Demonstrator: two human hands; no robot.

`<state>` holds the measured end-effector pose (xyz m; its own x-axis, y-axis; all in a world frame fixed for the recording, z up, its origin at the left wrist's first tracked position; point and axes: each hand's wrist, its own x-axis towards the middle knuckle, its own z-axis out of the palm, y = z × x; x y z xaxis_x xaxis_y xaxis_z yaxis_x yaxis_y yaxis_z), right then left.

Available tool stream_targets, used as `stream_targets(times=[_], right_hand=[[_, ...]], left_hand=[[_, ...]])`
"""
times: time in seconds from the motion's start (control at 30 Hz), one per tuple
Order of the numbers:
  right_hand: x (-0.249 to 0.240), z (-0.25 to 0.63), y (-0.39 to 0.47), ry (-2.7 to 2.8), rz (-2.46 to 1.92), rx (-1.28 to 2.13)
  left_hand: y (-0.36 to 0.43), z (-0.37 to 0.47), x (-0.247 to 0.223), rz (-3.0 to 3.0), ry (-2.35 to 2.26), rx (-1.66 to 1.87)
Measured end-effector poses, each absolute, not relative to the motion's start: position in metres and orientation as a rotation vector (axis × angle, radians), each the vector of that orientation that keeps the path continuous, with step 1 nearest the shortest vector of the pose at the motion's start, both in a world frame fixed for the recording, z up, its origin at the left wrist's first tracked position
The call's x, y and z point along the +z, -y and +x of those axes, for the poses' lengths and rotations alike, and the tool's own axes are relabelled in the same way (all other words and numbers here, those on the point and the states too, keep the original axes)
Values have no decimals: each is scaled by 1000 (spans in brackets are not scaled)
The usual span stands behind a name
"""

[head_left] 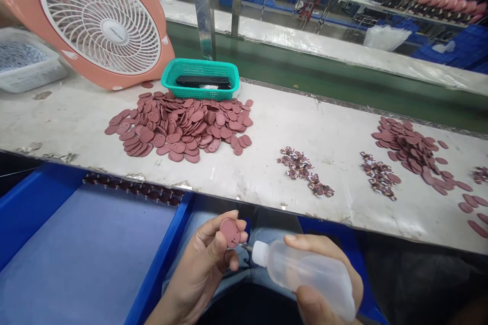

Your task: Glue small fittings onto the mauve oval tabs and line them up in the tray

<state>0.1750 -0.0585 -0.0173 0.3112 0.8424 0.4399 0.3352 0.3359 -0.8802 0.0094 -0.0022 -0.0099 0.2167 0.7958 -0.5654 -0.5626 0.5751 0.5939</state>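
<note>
Between the thumb and fingers of my left hand (208, 256) is a reddish-brown oval disc (230, 232) with small holes near its lower edge. My right hand (324, 269) is wrapped round a translucent white squeeze bottle (310, 274), lying tilted with its thin tip pointing left at the disc's lower edge. Whether the tip touches the disc is too small to tell. Both hands are above my lap, in front of the table edge. A large pile of similar discs (183, 127) lies on the table (263, 111) beyond them.
A green basket (200, 92) with dark items stands behind the pile, beside a pink fan (114, 35). Small brown figures (301, 165) and more discs (412, 147) lie to the right. At lower left is a blue bin (84, 254) with dark pieces along its far edge.
</note>
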Motion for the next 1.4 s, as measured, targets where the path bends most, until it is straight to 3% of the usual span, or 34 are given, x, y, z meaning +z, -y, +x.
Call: stream_targets(times=[0.27, 1.17, 1.4], right_hand=[[-19, 177, 58, 1283, -1208, 546], [-13, 169, 46, 1207, -1146, 293], [-16, 175, 48, 1277, -1167, 437]], left_hand=[[2, 8, -10, 266, -961, 958], [5, 7, -9, 289, -1001, 979], [5, 9, -7, 288, -1022, 992]])
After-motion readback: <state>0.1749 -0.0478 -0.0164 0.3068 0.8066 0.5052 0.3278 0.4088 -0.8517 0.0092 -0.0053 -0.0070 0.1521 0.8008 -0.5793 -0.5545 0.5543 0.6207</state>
